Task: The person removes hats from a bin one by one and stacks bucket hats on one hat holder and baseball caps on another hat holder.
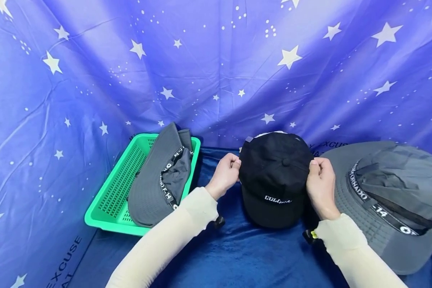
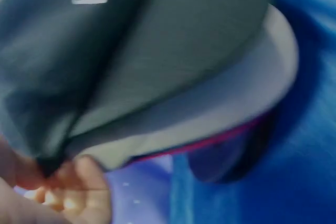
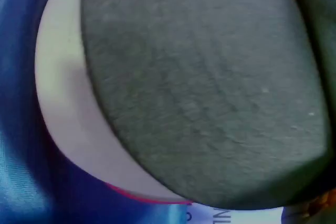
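Between my two hands is a black cap [image 1: 279, 176] with white lettering, its brim toward me. My left hand [image 1: 227, 172] pinches the cap's left edge. On the opposite edge, the fingers of my right hand [image 1: 321, 182] grip the fabric. Beneath the black brim, a pale cap brim [image 2: 252, 85] sticks out in the left wrist view, with a red edge and a darker brim [image 2: 223, 161] below it. The right wrist view shows the black cap's brim [image 3: 205, 93] close up over the same pale brim [image 3: 65, 108]; my right fingers are mostly out of that view.
To the left, a green plastic basket [image 1: 117, 229] holds folded grey brimmed hats [image 1: 147, 180] with printed bands. A large grey brimmed hat [image 1: 399, 172] lies right beside my right hand. Dark blue cloth [image 1: 234, 260] covers the surface; a starry curtain [image 1: 216, 60] hangs behind.
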`<state>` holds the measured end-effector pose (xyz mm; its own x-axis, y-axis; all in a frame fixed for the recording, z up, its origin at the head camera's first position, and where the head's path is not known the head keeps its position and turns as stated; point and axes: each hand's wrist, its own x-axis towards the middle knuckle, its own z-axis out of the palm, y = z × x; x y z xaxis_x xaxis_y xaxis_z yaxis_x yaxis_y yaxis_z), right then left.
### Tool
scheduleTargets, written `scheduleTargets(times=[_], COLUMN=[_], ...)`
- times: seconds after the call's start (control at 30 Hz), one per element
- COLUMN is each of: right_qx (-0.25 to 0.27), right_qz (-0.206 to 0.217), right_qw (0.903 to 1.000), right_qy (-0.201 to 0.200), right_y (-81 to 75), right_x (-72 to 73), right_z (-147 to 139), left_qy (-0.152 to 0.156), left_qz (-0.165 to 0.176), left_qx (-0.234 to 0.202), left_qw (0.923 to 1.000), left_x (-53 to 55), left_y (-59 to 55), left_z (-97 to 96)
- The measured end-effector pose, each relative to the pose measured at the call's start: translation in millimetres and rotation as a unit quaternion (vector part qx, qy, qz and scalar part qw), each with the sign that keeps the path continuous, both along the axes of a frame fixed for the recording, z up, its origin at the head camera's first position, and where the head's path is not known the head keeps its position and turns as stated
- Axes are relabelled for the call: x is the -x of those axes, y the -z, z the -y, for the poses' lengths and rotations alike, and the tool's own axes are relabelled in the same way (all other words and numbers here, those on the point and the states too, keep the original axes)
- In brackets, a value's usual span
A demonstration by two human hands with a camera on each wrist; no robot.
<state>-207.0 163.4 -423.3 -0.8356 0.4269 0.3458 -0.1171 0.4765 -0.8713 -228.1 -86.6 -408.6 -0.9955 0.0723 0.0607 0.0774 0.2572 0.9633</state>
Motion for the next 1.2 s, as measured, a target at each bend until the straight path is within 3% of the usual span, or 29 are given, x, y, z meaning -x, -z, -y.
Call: scheduleTargets(times=[0.07,0.17,0.33,0.5,0.63,0.73,0.93,1.07,1.2], right_qx=[-0.013,-0.039,-0.058,-0.058,-0.057,-0.048,0.007,0.034,0.045], right_qz=[-0.022,-0.054,-0.084,-0.067,-0.052,-0.031,0.029,0.069,0.09], right_qw=[0.9997,0.9977,0.9946,0.9957,0.9964,0.9978,0.9992,0.997,0.995], right_qy=[0.004,0.007,0.019,0.027,0.033,0.036,0.027,0.003,-0.004], right_y=[6.0,17.7,29.5,30.5,31.2,33.0,39.7,48.0,58.9], right_x=[1.6,6.0,14.4,17.0,16.0,13.9,3.6,-6.2,-12.9], right_z=[1,1,1,4,5,6,9,13,18], left_qy=[-0.027,-0.068,-0.094,-0.118,-0.132,-0.149,-0.2,-0.184,-0.172], left_qz=[-0.052,-0.117,-0.168,-0.182,-0.167,-0.131,-0.071,-0.057,-0.049], left_qx=[0.053,0.103,0.085,0.056,0.044,0.033,0.007,-0.028,-0.016], left_qw=[0.9968,0.9855,0.9777,0.9747,0.9761,0.9796,0.9773,0.981,0.9837], left_x=[0.2,2.7,6.3,4.2,2.2,-1.8,-21.0,-35.6,-41.3], left_y=[7.9,19.6,30.7,34.3,36.5,39.8,52.8,62.1,71.0], left_z=[-4.9,-11.5,-19.1,-22.0,-25.2,-29.1,-38.8,-45.7,-53.2])
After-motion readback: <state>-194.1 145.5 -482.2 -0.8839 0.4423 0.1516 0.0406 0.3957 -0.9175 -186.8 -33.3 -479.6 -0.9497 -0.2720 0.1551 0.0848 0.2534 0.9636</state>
